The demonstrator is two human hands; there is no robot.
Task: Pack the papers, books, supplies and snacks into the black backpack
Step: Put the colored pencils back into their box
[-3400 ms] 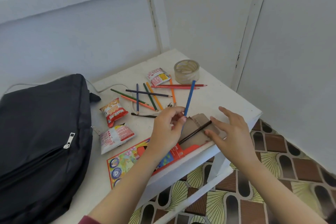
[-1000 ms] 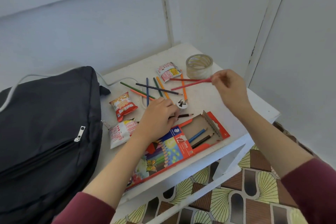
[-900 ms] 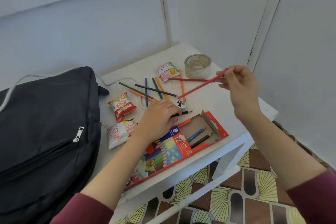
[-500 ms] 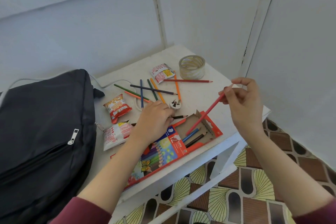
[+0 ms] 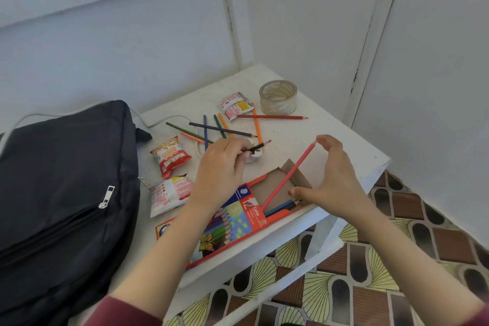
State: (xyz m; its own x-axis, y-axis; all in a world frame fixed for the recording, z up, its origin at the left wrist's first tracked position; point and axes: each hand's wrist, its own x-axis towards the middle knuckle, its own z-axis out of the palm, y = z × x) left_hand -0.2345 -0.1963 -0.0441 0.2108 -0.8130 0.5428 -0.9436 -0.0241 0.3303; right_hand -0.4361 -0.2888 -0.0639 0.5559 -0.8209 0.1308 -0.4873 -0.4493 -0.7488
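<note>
On the white table (image 5: 344, 145), from the head camera, the job in hand looks like boxing the pencils. The right hand (image 5: 333, 182) arches over the open end of the pencil box (image 5: 248, 217). One fingertip sits on the blunt top of the red pencil (image 5: 288, 176) and the thumb is low by the box's edge, so this is a push, not a wrapped grip. The pencil slants, with its point inside the tray near a blue one already lying there. Best to lower that raised end and slide it along the tray, so the point doesn't snag the flap.

The left hand (image 5: 219, 169) pinches a dark pencil (image 5: 258, 146) just above the tabletop, and it's a sensible next one to go in. More loose pencils (image 5: 219, 128) lie crossed beyond it, near the tape roll (image 5: 277, 96).

The black backpack (image 5: 66, 193) lies at the left, just beside the snack packets (image 5: 170, 155). No opening shows on the bag, and I'd get the box filled and closed before it goes in.
</note>
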